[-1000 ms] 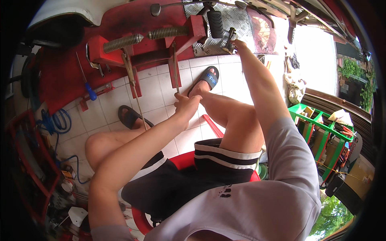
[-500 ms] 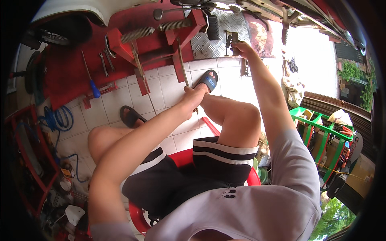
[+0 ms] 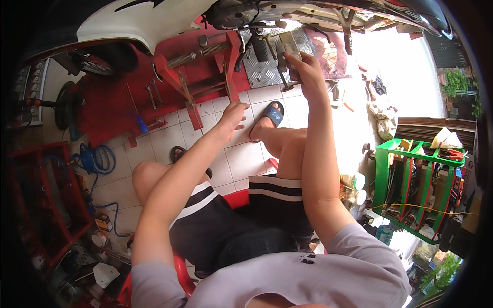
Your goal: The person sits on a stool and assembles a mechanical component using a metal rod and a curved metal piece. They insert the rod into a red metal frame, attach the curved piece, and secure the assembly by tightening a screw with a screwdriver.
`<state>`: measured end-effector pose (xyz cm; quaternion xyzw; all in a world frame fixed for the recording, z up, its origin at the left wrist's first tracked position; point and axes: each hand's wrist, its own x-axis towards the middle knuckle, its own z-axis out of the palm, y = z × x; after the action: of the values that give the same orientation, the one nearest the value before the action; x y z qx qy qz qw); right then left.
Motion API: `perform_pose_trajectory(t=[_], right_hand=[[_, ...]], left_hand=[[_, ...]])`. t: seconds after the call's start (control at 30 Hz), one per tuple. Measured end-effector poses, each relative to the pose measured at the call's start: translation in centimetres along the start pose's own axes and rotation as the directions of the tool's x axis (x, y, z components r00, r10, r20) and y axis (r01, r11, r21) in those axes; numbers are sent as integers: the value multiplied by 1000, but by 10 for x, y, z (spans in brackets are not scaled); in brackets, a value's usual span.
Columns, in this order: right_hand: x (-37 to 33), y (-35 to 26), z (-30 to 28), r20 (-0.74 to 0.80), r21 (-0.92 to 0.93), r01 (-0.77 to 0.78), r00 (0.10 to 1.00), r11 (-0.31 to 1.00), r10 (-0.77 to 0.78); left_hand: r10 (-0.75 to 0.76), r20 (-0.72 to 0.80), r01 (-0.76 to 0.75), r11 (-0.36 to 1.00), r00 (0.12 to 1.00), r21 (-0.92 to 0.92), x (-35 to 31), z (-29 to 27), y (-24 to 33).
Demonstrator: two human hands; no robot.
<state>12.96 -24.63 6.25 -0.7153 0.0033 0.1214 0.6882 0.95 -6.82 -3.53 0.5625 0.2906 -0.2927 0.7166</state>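
Note:
My right hand (image 3: 306, 69) is raised at the far right of centre. Its fingers are closed around a metal tool (image 3: 289, 43) with a pale flat plate and a dark rod ending in a small disc. Lower and to the left is my left hand (image 3: 233, 120), its thumb and fingers apart, with nothing visible in it. It is close to the lower end of a leg of the red metal stand (image 3: 232, 84), which carries two coil springs (image 3: 213, 48); I cannot tell whether they touch.
A motorcycle (image 3: 241, 13) spans the far side above a red mat (image 3: 110, 102). Wrenches (image 3: 152, 96) and a blue-handled screwdriver (image 3: 142, 124) lie on it. A coiled blue hose (image 3: 95, 159) is at left, a green rack (image 3: 382, 174) at right.
My right hand has brought the metal tool nearer and turned it. My left hand has shifted slightly left, and its fingers have spread. The whole view has tilted.

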Motion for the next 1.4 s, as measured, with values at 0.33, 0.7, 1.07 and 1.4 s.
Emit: perform_pose_trajectory(t=[0.33, 0.7, 1.07, 1.4], right_hand=[[12, 4, -16, 191, -202, 40, 982, 979, -1], [10, 11, -35, -79, -175, 75, 993, 982, -90], [23, 6, -52, -359, 256, -65, 920, 964, 158], [5, -21, -65, -498, 400, 22, 844, 916, 197]], left_hand=[[447, 123, -451, 893, 886, 3, -19, 12, 73], [141, 342, -358, 107, 929, 928, -22, 53, 13], [414, 212, -378, 373, 885, 847, 107, 28, 0], [644, 156, -294, 112, 749, 949, 232, 22, 4]])
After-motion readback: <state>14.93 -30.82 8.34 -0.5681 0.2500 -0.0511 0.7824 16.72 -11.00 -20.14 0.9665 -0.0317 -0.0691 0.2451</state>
